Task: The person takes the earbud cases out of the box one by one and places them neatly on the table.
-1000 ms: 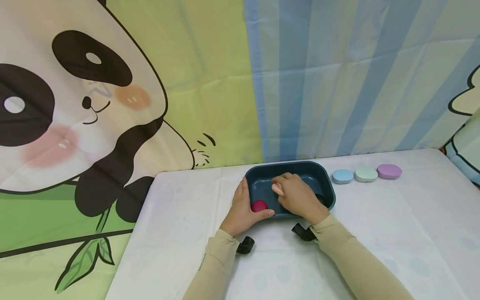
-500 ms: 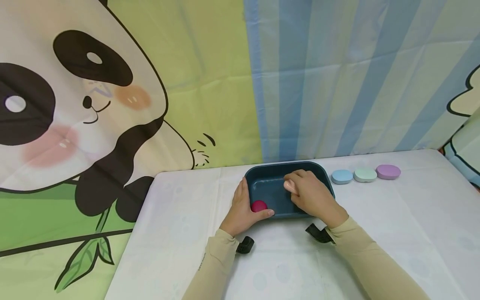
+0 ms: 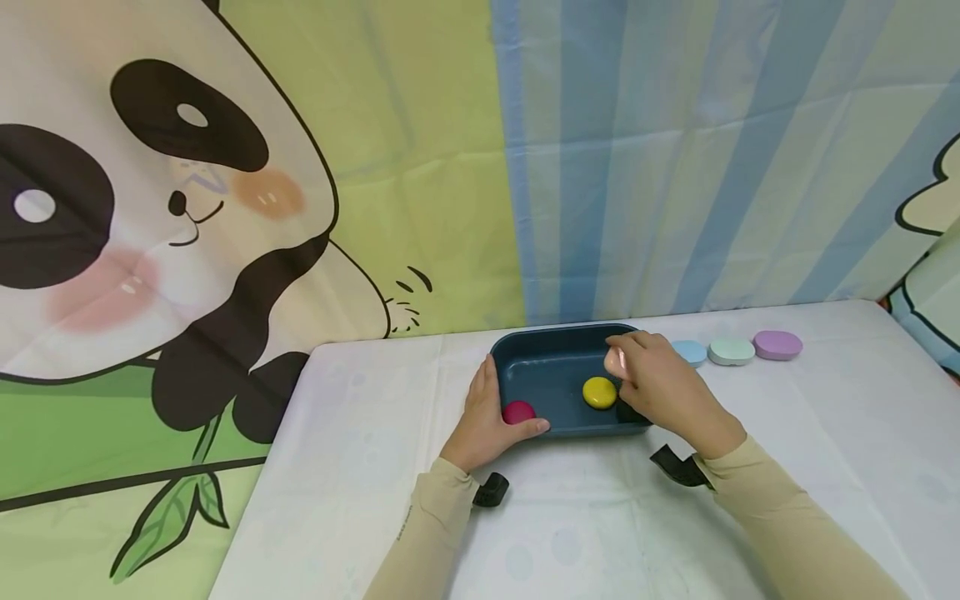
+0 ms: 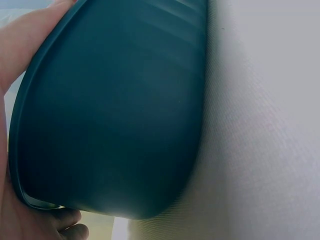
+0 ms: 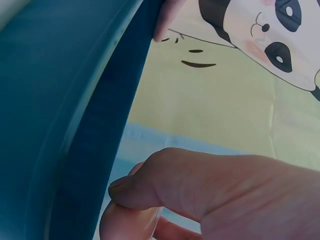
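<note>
A dark blue tub (image 3: 547,367) sits on the table. At its left end my left hand (image 3: 480,425) holds it, thumb along the near rim and fingers against the left side. The left wrist view shows the tub's outer wall (image 4: 115,105) close up. My right hand (image 3: 663,387) is above the tub's right end. It pinches a smooth peach-coloured rounded thing (image 5: 127,222), mostly covered by the fingers. Inside the tub lie a red round thing (image 3: 518,412) by my left thumb, a yellow round thing (image 3: 599,392), and a black thing (image 3: 630,412) partly under my right hand.
Right of the tub stand a blue oval piece (image 3: 692,352), partly behind my right hand, a pale green one (image 3: 731,351) and a purple one (image 3: 777,344). A cloth wall with a printed panda (image 3: 247,250) hangs behind the white table (image 3: 375,467).
My right hand has moved rightward across the tub with the peach-coloured thing, and the yellow round thing now shows where the hand was. My left hand stays put.
</note>
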Demonstrator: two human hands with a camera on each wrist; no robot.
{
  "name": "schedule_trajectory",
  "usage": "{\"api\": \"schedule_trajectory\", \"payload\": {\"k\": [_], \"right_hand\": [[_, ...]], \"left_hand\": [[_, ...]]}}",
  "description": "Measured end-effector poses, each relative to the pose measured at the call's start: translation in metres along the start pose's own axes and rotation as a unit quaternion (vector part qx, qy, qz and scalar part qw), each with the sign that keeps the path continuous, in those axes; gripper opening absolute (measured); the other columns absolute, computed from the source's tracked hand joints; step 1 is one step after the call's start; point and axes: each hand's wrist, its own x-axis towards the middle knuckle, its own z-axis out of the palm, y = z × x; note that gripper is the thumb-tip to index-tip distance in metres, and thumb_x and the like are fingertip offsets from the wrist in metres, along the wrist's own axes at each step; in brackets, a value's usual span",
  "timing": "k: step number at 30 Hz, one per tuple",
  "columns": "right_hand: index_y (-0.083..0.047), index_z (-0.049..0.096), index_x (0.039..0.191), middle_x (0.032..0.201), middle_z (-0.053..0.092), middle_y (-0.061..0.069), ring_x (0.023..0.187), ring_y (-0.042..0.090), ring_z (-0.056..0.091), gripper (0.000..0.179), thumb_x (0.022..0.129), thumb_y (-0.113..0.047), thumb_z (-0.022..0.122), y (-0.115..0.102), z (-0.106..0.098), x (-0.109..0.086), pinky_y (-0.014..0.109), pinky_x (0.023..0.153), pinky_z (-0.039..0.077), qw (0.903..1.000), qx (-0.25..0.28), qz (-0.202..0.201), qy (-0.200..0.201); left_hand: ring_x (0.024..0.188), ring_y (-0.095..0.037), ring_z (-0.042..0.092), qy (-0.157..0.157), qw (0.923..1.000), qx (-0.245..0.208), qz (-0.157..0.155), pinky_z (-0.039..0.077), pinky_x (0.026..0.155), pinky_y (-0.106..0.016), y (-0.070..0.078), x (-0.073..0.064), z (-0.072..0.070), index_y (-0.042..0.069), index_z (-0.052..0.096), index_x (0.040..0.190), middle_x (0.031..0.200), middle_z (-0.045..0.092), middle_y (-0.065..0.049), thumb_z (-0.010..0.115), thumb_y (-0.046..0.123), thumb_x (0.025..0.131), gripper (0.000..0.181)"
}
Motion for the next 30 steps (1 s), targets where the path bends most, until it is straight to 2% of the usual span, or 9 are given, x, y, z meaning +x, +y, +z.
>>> {"api": "schedule_trajectory", "payload": {"k": [7, 16, 22, 30], "right_hand": [[0.008, 0.057, 0.115, 0.115, 0.055, 0.022, 0.104, 0.038, 0.050, 0.042, 0.073, 0.004, 0.064, 0.014, -0.011, -0.009, 0.047, 0.080, 0.047, 0.9998, -0.007, -0.010, 0.017], [0.007, 0.059, 0.108, 0.112, 0.056, 0.022, 0.103, 0.038, 0.050, 0.040, 0.069, 0.005, 0.069, 0.030, -0.017, -0.018, 0.047, 0.079, 0.048, 0.9996, -0.019, -0.010, 0.016], [0.007, 0.061, 0.101, 0.108, 0.058, 0.021, 0.101, 0.038, 0.051, 0.035, 0.067, 0.010, 0.069, 0.039, -0.019, -0.024, 0.047, 0.080, 0.047, 0.9983, -0.018, -0.028, 0.047], [0.004, 0.058, 0.112, 0.110, 0.057, 0.019, 0.100, 0.036, 0.053, 0.046, 0.067, 0.004, 0.067, 0.051, -0.022, -0.031, 0.047, 0.071, 0.049, 0.9985, -0.053, 0.009, 0.009]], "left_hand": [[0.140, -0.022, 0.004, 0.002, 0.9999, -0.001, 0.011, 0.022, 0.109, -0.046, 0.000, 0.000, -0.001, 0.014, -0.008, 0.149, 0.155, -0.002, -0.002, 0.062, 0.076, 0.062, 0.127], [0.140, -0.022, 0.005, 0.000, 1.0000, -0.001, 0.002, 0.022, 0.109, -0.046, 0.000, -0.001, -0.002, 0.014, -0.008, 0.149, 0.155, -0.003, 0.000, 0.063, 0.075, 0.063, 0.127], [0.140, -0.021, 0.004, 0.000, 1.0000, 0.001, 0.001, 0.021, 0.109, -0.046, 0.001, -0.001, -0.002, 0.015, -0.009, 0.149, 0.155, -0.004, 0.001, 0.063, 0.075, 0.063, 0.127], [0.140, -0.020, 0.003, 0.000, 1.0000, 0.001, 0.000, 0.020, 0.110, -0.046, -0.001, 0.000, 0.000, 0.014, -0.009, 0.149, 0.155, -0.004, 0.000, 0.062, 0.076, 0.062, 0.128]]}}
